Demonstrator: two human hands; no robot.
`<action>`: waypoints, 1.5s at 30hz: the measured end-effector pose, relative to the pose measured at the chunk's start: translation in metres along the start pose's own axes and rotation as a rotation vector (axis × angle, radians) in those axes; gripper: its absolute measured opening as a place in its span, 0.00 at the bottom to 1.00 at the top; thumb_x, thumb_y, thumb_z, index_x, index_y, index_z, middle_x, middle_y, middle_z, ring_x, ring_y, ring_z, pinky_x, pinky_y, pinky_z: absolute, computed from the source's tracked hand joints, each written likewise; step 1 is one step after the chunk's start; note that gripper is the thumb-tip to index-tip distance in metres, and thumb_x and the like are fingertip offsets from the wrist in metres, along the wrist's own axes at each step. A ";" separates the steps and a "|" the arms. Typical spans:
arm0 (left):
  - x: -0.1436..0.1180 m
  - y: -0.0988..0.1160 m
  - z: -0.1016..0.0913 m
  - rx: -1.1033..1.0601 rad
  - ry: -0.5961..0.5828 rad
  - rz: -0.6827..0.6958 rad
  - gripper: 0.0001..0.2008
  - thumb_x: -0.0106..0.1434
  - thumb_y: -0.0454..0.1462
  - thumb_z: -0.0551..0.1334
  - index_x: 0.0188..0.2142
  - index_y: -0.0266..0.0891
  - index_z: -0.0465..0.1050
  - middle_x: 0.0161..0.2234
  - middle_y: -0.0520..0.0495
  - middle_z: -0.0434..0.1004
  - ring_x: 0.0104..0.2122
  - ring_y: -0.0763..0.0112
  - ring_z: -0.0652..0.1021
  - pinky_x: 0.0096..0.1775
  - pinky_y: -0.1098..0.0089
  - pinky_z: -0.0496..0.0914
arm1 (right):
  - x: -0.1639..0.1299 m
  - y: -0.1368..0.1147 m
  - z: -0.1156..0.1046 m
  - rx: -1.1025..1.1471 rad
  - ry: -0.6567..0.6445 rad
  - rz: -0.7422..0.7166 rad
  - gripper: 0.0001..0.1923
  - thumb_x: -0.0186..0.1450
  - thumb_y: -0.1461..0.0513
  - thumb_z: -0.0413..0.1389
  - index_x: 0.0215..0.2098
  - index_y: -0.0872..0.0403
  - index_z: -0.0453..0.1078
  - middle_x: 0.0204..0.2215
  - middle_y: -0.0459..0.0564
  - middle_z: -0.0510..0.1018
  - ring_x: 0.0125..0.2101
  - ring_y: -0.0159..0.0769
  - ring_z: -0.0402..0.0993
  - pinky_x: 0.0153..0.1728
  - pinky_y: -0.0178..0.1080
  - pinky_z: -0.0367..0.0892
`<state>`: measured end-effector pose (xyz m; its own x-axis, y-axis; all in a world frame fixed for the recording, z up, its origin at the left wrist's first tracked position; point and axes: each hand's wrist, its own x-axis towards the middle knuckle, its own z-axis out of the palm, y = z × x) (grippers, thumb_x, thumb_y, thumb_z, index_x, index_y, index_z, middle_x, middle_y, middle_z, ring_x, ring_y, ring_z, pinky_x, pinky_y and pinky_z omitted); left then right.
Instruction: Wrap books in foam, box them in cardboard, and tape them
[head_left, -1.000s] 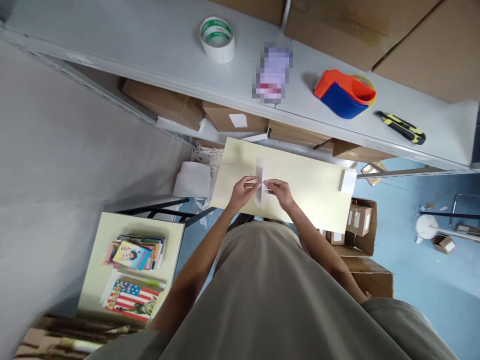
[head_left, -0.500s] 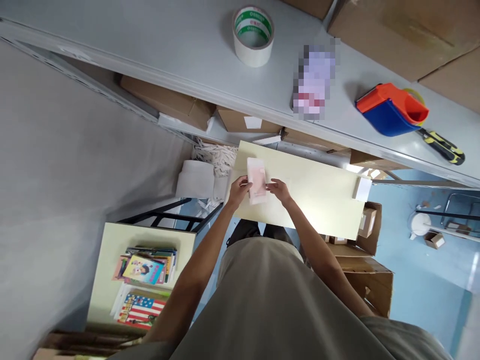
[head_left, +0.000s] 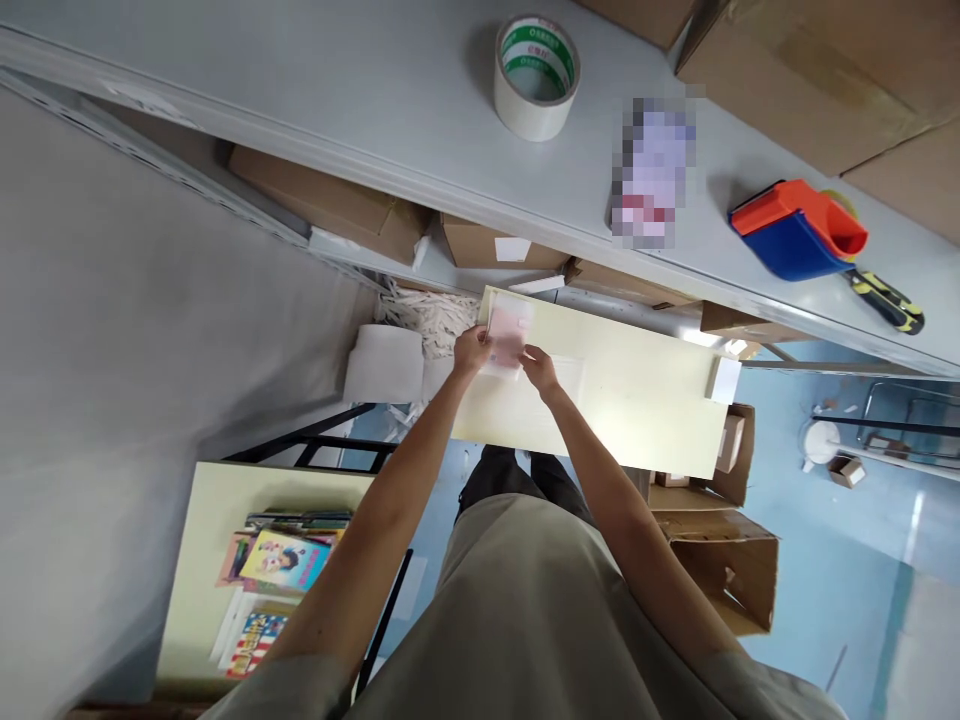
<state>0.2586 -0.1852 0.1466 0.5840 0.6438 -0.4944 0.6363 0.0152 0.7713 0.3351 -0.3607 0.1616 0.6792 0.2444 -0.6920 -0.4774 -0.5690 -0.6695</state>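
A flat, pink rectangular packet [head_left: 508, 335] with pale, see-through-looking margins is held over the far left part of the cream tabletop [head_left: 637, 400]. My left hand [head_left: 471, 350] grips its left edge, fingers partly hidden behind it. At the lower right edge, my right hand [head_left: 538, 368] pinches the packet between thumb and fingers. Beneath and right of the hands, a thin pale sheet [head_left: 564, 385] lies flat on the tabletop, its outline faint. Whether the packet touches the tabletop I cannot tell.
The grey shelf [head_left: 420, 110] ahead carries a tape roll [head_left: 535, 85], a blurred-out object [head_left: 652, 175], an orange-and-blue tape dispenser [head_left: 799, 230] and a yellow-black cutter [head_left: 889, 300]. A small white box [head_left: 724, 380] sits at the table's right end. Books [head_left: 289, 560] lie on a side table, lower left.
Both hands have moved the packet slightly up and left, tilting it. My right hand has shifted from beside the packet to its lower right edge. The thin pale sheet now shows on the tabletop.
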 end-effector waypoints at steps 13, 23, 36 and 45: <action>-0.163 -0.018 -0.035 -0.265 0.194 0.113 0.21 0.57 0.33 0.65 0.50 0.41 0.84 0.54 0.38 0.89 0.48 0.55 0.88 0.53 0.57 0.83 | -0.086 0.002 -0.068 0.030 -0.204 -0.186 0.19 0.63 0.50 0.70 0.48 0.51 0.82 0.53 0.58 0.89 0.49 0.46 0.86 0.55 0.50 0.79; -0.384 -0.073 -0.050 -0.463 0.566 0.138 0.23 0.58 0.40 0.69 0.54 0.42 0.82 0.56 0.38 0.87 0.46 0.55 0.89 0.50 0.55 0.84 | -0.187 0.036 -0.050 0.011 -0.650 -0.327 0.28 0.62 0.41 0.73 0.50 0.50 0.82 0.53 0.58 0.90 0.50 0.47 0.89 0.58 0.50 0.78; -0.568 -0.198 -0.136 -0.639 1.041 0.085 0.20 0.61 0.39 0.66 0.53 0.41 0.84 0.57 0.39 0.88 0.47 0.56 0.89 0.54 0.55 0.84 | -0.400 0.124 0.109 -0.368 -1.205 -0.449 0.26 0.65 0.41 0.72 0.51 0.49 0.84 0.50 0.55 0.91 0.47 0.45 0.89 0.52 0.45 0.80; -0.767 -0.408 -0.200 -0.791 1.407 -0.242 0.20 0.59 0.40 0.69 0.52 0.40 0.83 0.55 0.37 0.89 0.56 0.53 0.87 0.65 0.50 0.79 | -0.564 0.263 0.264 -0.631 -1.530 -0.332 0.18 0.65 0.49 0.75 0.48 0.49 0.84 0.47 0.52 0.91 0.47 0.42 0.88 0.50 0.43 0.82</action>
<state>-0.5493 -0.5319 0.2915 -0.6620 0.7118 -0.2348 -0.0218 0.2949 0.9553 -0.3213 -0.4410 0.3046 -0.6081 0.6765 -0.4153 0.1038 -0.4510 -0.8865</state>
